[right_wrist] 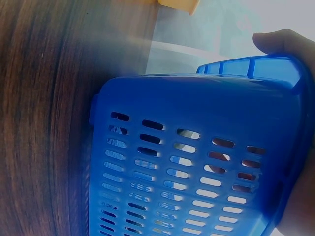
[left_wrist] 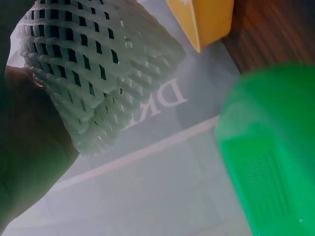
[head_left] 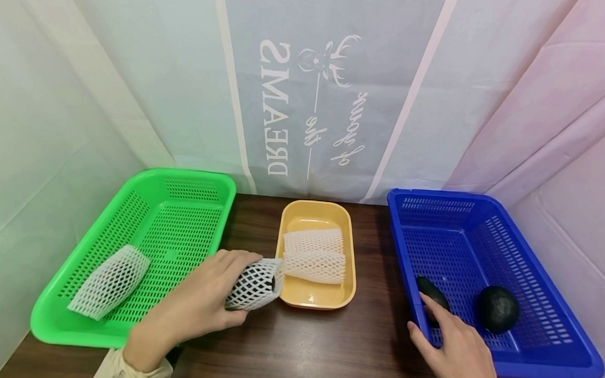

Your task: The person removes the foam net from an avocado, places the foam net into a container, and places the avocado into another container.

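Observation:
My left hand (head_left: 201, 296) grips a dark fruit in a white foam net sleeve (head_left: 251, 284), held between the green basket and the yellow tray. In the left wrist view, dark skin shows through the holes of that foam net (left_wrist: 98, 69). My right hand (head_left: 457, 347) reaches over the near left rim of the blue basket (head_left: 541, 367), its thumb outside and its index finger stretched onto a dark green avocado (head_left: 434, 293). The other fingers are largely hidden. Another dark, rounder avocado (head_left: 498, 310) lies to the right in this basket.
The yellow tray (head_left: 316, 300) in the middle holds white foam net sleeves (head_left: 315, 264). In the green basket (head_left: 181, 223) at left lies another foam net sleeve (head_left: 111, 282). A printed cloth (head_left: 325, 101) hangs behind the dark wooden table (head_left: 297, 344).

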Action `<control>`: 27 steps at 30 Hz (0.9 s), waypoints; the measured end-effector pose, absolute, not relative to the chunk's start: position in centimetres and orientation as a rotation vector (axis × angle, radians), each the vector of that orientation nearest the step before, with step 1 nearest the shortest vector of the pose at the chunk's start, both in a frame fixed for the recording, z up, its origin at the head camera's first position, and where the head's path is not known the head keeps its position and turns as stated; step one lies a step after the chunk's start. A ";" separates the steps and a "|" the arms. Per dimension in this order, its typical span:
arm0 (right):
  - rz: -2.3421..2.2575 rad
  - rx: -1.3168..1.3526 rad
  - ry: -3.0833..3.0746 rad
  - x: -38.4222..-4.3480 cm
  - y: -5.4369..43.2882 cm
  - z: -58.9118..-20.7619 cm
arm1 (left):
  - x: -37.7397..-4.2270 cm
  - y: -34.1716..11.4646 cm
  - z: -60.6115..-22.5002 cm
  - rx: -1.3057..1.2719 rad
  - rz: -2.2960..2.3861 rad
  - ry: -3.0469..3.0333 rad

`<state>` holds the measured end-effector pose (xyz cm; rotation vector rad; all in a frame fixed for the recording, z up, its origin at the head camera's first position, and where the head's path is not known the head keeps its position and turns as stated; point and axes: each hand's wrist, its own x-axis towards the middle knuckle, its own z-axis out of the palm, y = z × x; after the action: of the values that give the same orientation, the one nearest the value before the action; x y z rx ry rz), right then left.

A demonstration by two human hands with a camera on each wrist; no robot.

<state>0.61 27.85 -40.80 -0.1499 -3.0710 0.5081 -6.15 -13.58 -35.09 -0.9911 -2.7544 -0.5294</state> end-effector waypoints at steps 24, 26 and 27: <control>0.506 -0.143 -3.040 0.7 27.8 -40.9 | -4.5 -10.3 -37.1 -1.162 -0.578 -2.736; 0.506 -0.137 -3.031 0.7 27.8 -40.9 | -4.4 -10.1 -37.3 -1.174 -0.576 -2.725; 0.506 -0.135 -3.026 0.7 27.7 -40.9 | -4.3 -10.0 -37.4 -1.181 -0.573 -2.719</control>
<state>0.72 27.75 -40.90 -0.1346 -3.0265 0.5062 -4.35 -9.99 -37.42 -1.1808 -2.7194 -0.5732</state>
